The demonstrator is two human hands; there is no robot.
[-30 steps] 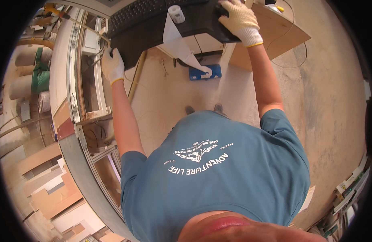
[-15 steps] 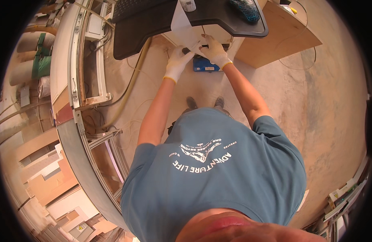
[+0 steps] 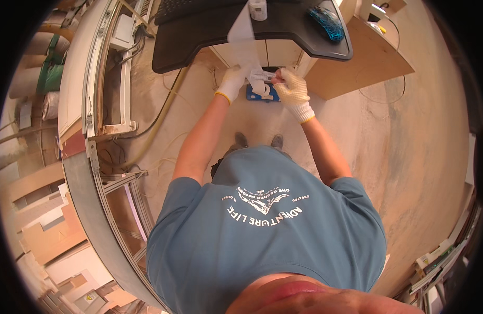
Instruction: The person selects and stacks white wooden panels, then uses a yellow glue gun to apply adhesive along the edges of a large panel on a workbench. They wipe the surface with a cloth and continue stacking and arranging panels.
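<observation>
My left hand (image 3: 233,83), in a white knit glove with a yellow cuff edge, is closed on a long, thin, translucent white strip (image 3: 242,32). The strip stands up past the front edge of a black desk shelf, and its lower end curls over (image 3: 262,88) between my hands. My right hand (image 3: 293,94), gloved the same way with bare fingertips showing, pinches the strip's near end, where greyish marks show. Below the curl is a blue flat object (image 3: 254,95), partly hidden by the strip.
The black shelf (image 3: 204,31) carries a white roll (image 3: 258,9), a tangle of blue cord (image 3: 328,25) and a keyboard (image 3: 170,6). A wooden cabinet panel (image 3: 356,68) stands to the right. A metal-framed machine (image 3: 89,104) runs along the left, with hoses on the floor.
My right hand has moved down and right, and the strip's lower end now hangs curled between my hands. The view has shifted slightly.
</observation>
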